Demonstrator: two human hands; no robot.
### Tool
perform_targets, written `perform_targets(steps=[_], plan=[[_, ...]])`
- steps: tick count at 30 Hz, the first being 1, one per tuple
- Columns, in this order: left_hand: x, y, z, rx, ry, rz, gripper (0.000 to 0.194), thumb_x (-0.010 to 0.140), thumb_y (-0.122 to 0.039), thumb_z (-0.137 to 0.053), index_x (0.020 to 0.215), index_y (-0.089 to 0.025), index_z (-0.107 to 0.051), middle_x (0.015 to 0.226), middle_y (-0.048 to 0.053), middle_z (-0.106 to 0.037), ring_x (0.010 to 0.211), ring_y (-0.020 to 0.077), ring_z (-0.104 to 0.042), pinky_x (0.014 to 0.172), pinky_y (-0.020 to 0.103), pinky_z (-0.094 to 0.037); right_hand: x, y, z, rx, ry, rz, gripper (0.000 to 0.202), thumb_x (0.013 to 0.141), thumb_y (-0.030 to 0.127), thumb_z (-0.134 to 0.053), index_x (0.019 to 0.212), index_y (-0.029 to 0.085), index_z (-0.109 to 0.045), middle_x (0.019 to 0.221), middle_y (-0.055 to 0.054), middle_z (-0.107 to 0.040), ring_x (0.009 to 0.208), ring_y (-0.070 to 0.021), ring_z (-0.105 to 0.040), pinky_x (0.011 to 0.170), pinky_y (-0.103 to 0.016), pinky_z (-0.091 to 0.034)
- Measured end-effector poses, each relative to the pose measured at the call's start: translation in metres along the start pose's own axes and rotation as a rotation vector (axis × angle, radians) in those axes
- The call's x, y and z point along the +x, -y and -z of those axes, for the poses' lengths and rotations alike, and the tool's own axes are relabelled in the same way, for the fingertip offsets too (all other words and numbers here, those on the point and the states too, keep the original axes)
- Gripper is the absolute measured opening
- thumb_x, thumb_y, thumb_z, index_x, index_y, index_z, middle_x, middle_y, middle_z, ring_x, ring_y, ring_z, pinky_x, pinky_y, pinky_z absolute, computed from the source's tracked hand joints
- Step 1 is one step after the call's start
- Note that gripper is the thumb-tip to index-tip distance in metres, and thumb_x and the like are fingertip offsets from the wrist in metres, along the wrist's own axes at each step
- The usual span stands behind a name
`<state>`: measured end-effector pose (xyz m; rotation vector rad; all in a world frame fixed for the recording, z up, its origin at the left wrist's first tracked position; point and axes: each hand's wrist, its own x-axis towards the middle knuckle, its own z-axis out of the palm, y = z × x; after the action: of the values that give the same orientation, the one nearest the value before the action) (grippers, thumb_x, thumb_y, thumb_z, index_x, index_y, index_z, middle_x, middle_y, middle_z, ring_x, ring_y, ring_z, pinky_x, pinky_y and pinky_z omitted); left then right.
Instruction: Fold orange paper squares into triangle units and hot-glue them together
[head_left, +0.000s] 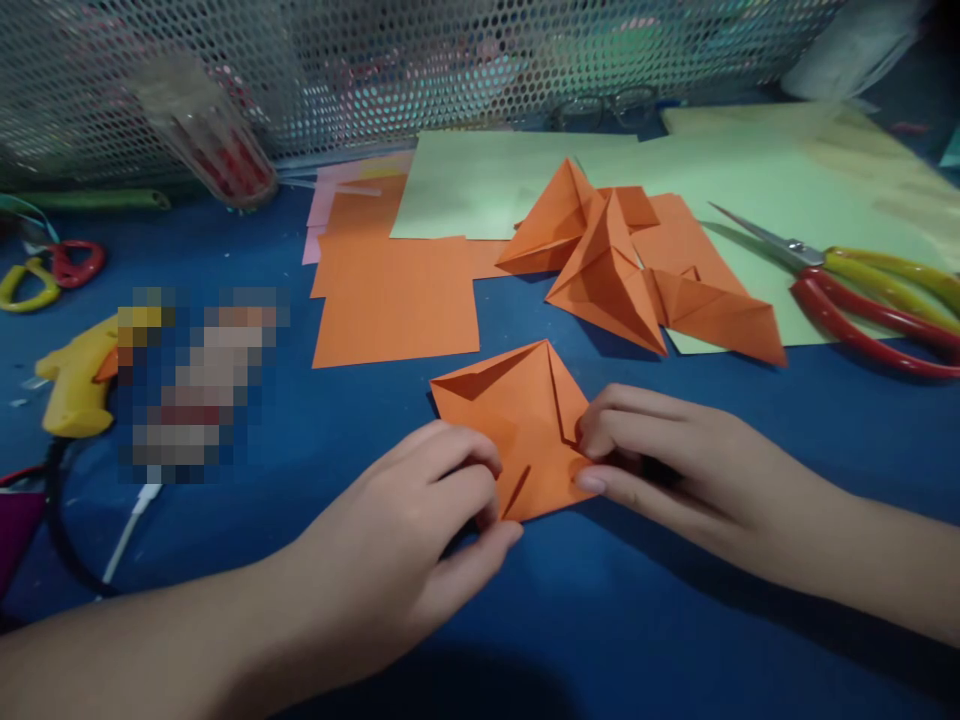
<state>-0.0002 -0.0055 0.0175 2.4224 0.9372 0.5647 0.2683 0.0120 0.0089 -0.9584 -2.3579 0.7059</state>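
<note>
A folded orange paper (517, 410) lies on the blue table, creased, with flaps along its upper edges. My left hand (442, 510) is at its lower left side, fingers curled and thumb near the bottom edge, pinching the paper. At the right corner my right hand (660, 460) grips it between thumb and fingers. Behind it stand several folded orange paper shapes (611, 260). Flat orange sheets (397, 300) lie to the upper left of the folded paper.
Large scissors (862, 280) rest on pale green paper (487, 185) at right. At left are a yellow glue gun (79, 385), a pixelated object with a white cable (131, 530), small scissors (52, 275) and a jar (217, 150). A perforated metal screen (420, 80) stands behind.
</note>
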Motion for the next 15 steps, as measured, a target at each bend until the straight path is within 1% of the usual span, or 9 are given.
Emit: perform_targets(steps=[3,5,6,7,8,10,12,13,15], plan=[[0.002,-0.003,0.005,0.006,0.028,0.047,0.016,0.103,-0.014,-0.052,0.091,-0.021,-0.060,0.094,0.001,-0.071,0.086,0.0145,-0.069,0.080,0.023,-0.057,0.000,0.001,0.002,0.018,0.036,-0.010,0.032,0.108,0.040,-0.059,0.082,0.022,-0.053,0.076,0.002,-0.054,0.063,-0.0097,-0.056,0.054,-0.019,-0.047],[0.007,0.001,0.015,0.000,0.006,0.080,0.009,0.101,-0.015,-0.053,0.103,-0.022,-0.060,0.098,0.001,-0.072,0.086,0.0149,-0.071,0.079,0.024,-0.059,-0.001,0.001,0.002,0.026,0.048,-0.018,0.029,0.107,0.038,-0.058,0.083,0.022,-0.053,0.078,0.001,-0.055,0.065,-0.0108,-0.056,0.057,-0.021,-0.049],[0.011,0.006,0.023,0.017,0.010,0.115,0.013,0.101,-0.018,-0.056,0.112,-0.022,-0.060,0.104,0.002,-0.072,0.089,0.0162,-0.073,0.082,0.026,-0.061,-0.001,0.001,0.002,0.023,0.044,-0.021,0.026,0.107,0.034,-0.057,0.084,0.022,-0.054,0.079,0.001,-0.055,0.066,-0.0112,-0.056,0.057,-0.021,-0.050],[0.016,0.013,0.033,0.080,0.003,0.132,0.022,0.100,-0.026,-0.061,0.122,-0.022,-0.060,0.113,0.005,-0.073,0.095,0.0203,-0.074,0.089,0.032,-0.063,-0.001,0.001,0.002,0.019,0.041,-0.021,0.023,0.107,0.031,-0.055,0.085,0.022,-0.054,0.080,0.000,-0.055,0.066,-0.0113,-0.056,0.057,-0.022,-0.049],[0.021,0.022,0.044,0.181,-0.008,0.202,0.035,0.099,-0.037,-0.066,0.129,-0.020,-0.060,0.121,0.010,-0.072,0.103,0.0258,-0.074,0.096,0.041,-0.062,-0.001,0.001,0.002,0.013,0.039,-0.020,0.021,0.106,0.027,-0.054,0.086,0.022,-0.054,0.080,0.000,-0.055,0.065,-0.0111,-0.056,0.056,-0.022,-0.049],[0.032,0.043,0.067,0.442,-0.011,0.473,0.060,0.098,-0.048,-0.068,0.142,-0.010,-0.054,0.139,0.021,-0.064,0.123,0.0377,-0.068,0.108,0.054,-0.056,-0.001,0.001,0.002,0.007,0.033,-0.012,0.019,0.105,0.023,-0.053,0.086,0.022,-0.053,0.079,0.001,-0.054,0.064,-0.0102,-0.055,0.055,-0.021,-0.048],[0.038,0.061,0.086,0.691,-0.009,0.719,0.067,0.107,-0.045,-0.052,0.157,-0.001,-0.040,0.152,0.028,-0.053,0.146,0.0459,-0.050,0.120,0.061,-0.042,-0.001,0.002,0.002,0.011,0.033,-0.007,0.019,0.105,0.022,-0.053,0.087,0.022,-0.053,0.080,0.001,-0.054,0.064,-0.0097,-0.055,0.056,-0.020,-0.048],[0.038,0.068,0.094,0.738,-0.041,0.790,0.073,0.108,-0.043,-0.048,0.160,0.006,-0.032,0.158,0.036,-0.042,0.152,0.0527,-0.039,0.122,0.066,-0.035,-0.001,0.002,0.002,0.018,0.035,-0.007,0.018,0.105,0.022,-0.053,0.087,0.022,-0.054,0.081,0.001,-0.054,0.065,-0.0096,-0.056,0.057,-0.020,-0.049],[0.033,0.076,0.104,0.744,-0.037,0.889,0.083,0.108,-0.046,-0.046,0.159,0.016,-0.024,0.157,0.044,-0.038,0.150,0.0611,-0.035,0.119,0.071,-0.034,-0.001,0.002,0.002,0.031,0.045,-0.011,0.019,0.106,0.023,-0.054,0.087,0.022,-0.054,0.083,0.000,-0.056,0.067,-0.0097,-0.057,0.058,-0.020,-0.050]])
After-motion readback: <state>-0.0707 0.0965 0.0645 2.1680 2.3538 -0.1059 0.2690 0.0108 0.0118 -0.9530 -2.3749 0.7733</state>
